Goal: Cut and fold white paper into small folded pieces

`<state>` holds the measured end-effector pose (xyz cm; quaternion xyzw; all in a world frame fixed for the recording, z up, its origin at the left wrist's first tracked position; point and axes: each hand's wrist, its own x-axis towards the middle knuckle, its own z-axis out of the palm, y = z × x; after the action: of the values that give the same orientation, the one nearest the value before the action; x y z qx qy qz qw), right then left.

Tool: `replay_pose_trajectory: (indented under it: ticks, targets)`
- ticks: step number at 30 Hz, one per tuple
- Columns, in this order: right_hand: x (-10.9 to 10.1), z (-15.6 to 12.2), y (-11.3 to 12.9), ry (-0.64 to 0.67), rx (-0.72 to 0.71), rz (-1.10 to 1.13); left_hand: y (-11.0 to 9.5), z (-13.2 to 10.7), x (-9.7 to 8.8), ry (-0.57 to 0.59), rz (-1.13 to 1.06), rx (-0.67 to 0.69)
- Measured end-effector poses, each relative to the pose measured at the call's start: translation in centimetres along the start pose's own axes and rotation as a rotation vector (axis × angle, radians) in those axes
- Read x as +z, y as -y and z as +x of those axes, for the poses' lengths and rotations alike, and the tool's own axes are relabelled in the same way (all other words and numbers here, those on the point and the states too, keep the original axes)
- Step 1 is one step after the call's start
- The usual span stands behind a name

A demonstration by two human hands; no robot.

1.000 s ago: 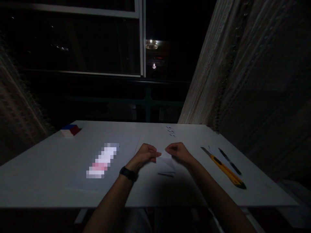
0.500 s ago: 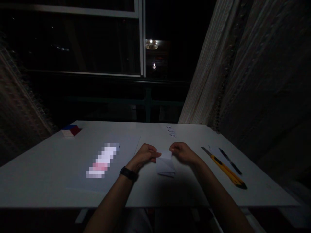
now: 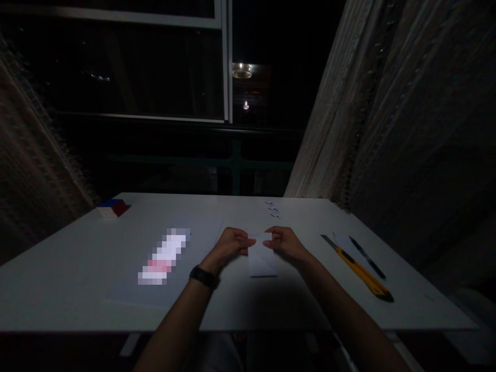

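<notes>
A small folded piece of white paper (image 3: 262, 263) with creases across it is held between both hands over the table. My left hand (image 3: 231, 244), with a dark band on the wrist, pinches its upper left corner, thumb on top. At the upper right corner my right hand (image 3: 284, 243) grips it the same way, thumb on the face and fingers behind. The fingers behind the paper are partly hidden.
On the white table (image 3: 70, 289), a yellow box cutter (image 3: 360, 274) with its blade out and a black pen (image 3: 367, 257) lie right. Left are a blurred-out bright rectangle (image 3: 165, 256) on a large white sheet (image 3: 205, 227) and a coloured cube (image 3: 113, 207). Small dark marks (image 3: 273, 210) show behind.
My right hand has shifted slightly left and its thumb now lies on the paper's face. The paper's lower edge has moved up a little and its layers look flatter together.
</notes>
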<state>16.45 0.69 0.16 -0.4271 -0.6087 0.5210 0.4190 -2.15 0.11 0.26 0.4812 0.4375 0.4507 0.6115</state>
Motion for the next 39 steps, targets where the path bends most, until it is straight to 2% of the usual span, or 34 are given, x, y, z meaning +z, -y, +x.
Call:
replay_pose_trajectory:
  ticks: [3, 8, 11, 14, 18, 21, 25, 31, 39]
  targets:
    - [0.0, 0.0, 0.0, -0.043, 0.009, -0.015, -0.1, -0.1, 0.2, 0.031, 0.053, 0.003]
    - [0.0, 0.1, -0.2, -0.026, -0.019, -0.025, 0.0, 0.0, 0.3, 0.024, 0.069, 0.017]
    - [0.5, 0.2, -0.5, -0.076, 0.006, -0.016, 0.1, 0.0, 0.3, 0.020, 0.068, 0.036]
    - [1.0, 0.2, -0.8, -0.115, 0.015, -0.083, 0.1, 0.0, 0.3, 0.037, 0.158, 0.093]
    - [1.0, 0.0, -0.8, -0.047, -0.015, -0.177, 0.1, 0.0, 0.1, 0.013, 0.339, 0.194]
    - [0.9, -0.1, -0.4, -0.033, -0.017, -0.216, -0.1, -0.2, 0.1, 0.059, 0.398, 0.177]
    - [0.5, -0.3, 0.3, 0.005, 0.000, -0.181, -0.6, -0.7, 0.2, 0.184, 0.327, 0.107]
    - [-0.8, -0.4, 1.0, 0.038, 0.025, -0.162, -0.7, -0.8, 0.3, 0.223, 0.120, 0.007]
    - [-2.0, -0.4, 1.4, 0.049, 0.066, -0.188, -0.5, -0.8, 0.2, 0.301, 0.135, 0.003]
